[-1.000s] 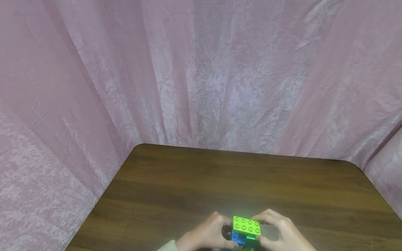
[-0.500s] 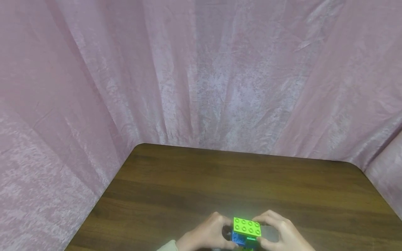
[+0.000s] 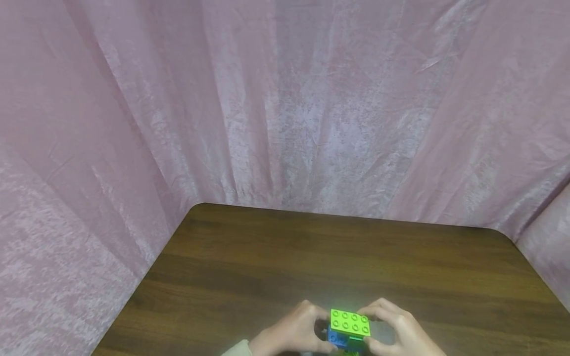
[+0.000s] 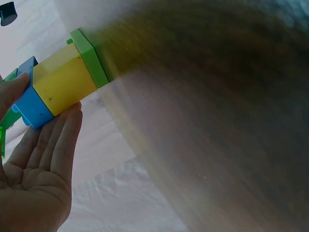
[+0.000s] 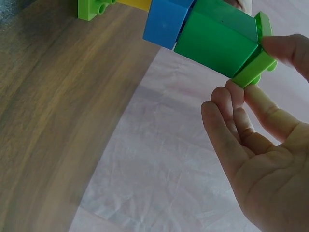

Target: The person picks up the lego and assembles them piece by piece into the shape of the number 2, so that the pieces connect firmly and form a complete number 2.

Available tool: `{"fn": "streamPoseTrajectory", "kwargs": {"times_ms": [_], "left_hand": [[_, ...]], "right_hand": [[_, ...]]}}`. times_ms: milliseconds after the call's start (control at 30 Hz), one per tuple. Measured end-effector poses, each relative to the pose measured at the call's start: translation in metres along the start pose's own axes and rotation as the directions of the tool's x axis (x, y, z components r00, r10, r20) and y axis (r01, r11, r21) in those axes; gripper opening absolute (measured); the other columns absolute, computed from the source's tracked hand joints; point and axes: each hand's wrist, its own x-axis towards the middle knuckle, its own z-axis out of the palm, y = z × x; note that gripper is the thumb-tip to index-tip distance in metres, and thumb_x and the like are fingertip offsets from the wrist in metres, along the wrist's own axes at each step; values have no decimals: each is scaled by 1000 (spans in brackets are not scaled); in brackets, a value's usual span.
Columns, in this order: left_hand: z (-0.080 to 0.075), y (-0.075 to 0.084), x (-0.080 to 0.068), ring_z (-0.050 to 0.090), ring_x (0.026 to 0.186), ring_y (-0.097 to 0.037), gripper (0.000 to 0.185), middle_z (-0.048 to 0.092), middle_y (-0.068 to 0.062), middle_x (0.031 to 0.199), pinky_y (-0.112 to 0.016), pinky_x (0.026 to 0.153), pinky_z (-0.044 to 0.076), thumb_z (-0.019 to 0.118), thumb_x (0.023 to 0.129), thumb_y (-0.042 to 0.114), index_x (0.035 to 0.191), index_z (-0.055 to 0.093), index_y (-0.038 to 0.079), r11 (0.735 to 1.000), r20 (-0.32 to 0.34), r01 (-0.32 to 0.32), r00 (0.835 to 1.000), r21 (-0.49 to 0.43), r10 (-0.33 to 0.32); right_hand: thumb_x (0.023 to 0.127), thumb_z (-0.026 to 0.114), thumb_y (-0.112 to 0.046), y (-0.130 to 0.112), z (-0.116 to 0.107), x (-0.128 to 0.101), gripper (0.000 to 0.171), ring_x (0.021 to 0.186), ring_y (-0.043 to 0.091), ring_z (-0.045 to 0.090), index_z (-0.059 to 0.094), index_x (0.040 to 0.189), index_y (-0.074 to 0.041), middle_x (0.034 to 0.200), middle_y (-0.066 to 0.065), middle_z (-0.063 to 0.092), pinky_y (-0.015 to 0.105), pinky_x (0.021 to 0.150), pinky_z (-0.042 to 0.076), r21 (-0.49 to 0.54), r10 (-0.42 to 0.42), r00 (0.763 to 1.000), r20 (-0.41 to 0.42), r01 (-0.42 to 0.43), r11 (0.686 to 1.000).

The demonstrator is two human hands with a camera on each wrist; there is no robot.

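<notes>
Toy building bricks stand in a stack between my hands, at the bottom of the head view. At its foot is a lime green plate (image 4: 90,58), with a yellow brick (image 4: 65,79) on it. Above those come a blue brick (image 5: 166,21), a larger dark green brick (image 5: 217,36) and a studded lime green top plate (image 3: 350,322). My left hand (image 3: 296,329) pinches the blue brick between thumb and fingers. From the other side my right hand (image 3: 398,329) pinches the top plate at its ends, thumb opposite fingertips. The hands partly hide the lower bricks in the head view.
A brown wood-grain table (image 3: 285,257) with rounded far corners lies under the hands. Pink velvet curtains (image 3: 311,109) hang behind it and along its sides. At the corner of the left wrist view shows a small dark object (image 4: 8,14).
In the head view the lime green top plate sits slightly lower than a second ago, covering more of the dark green brick. Both hands keep nearly the same place and hold.
</notes>
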Motion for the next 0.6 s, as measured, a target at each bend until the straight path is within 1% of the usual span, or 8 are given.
{"fn": "streamPoseTrajectory", "kwargs": {"times_ms": [100,200,267,433,600], "left_hand": [[0,-1,0,62,73,12,30,76,3,91,-1,65,49,80,77,19,104,72,11,999,-16,-23,1000,25,24],[0,-1,0,63,73,11,30,76,2,90,-1,65,49,81,76,18,104,72,10,999,-21,-27,999,25,27],[0,-1,0,63,73,11,31,76,2,91,-1,65,49,81,76,18,105,72,10,999,-20,-25,999,20,25],[-1,0,-1,63,74,11,30,76,2,93,-2,66,50,80,77,17,105,72,10,1000,-3,5,1000,-3,-5],[-2,1,-1,63,75,11,30,76,3,94,-2,67,50,80,77,18,106,72,11,1000,-4,1,1000,-9,-1]], "right_hand": [[68,82,-9,-1,-1,1,43,91,-2,59,67,106,-22,98,-14,62,21,71,55,0,-5,1000,2,5,1000],[68,82,-9,-1,-2,1,43,91,-2,59,67,106,-22,98,-15,62,21,71,55,5,-9,1000,5,9,1000],[68,82,-9,-1,-2,1,43,91,-2,59,67,106,-22,97,-14,62,21,71,55,10,-8,1000,11,7,1000],[70,81,-9,-1,-3,1,41,92,-3,59,68,106,-20,97,-14,62,21,72,56,35,13,999,36,-14,999],[70,81,-9,-1,-3,1,40,92,-3,58,68,107,-20,98,-14,61,21,72,55,45,24,999,45,-26,999]]}}
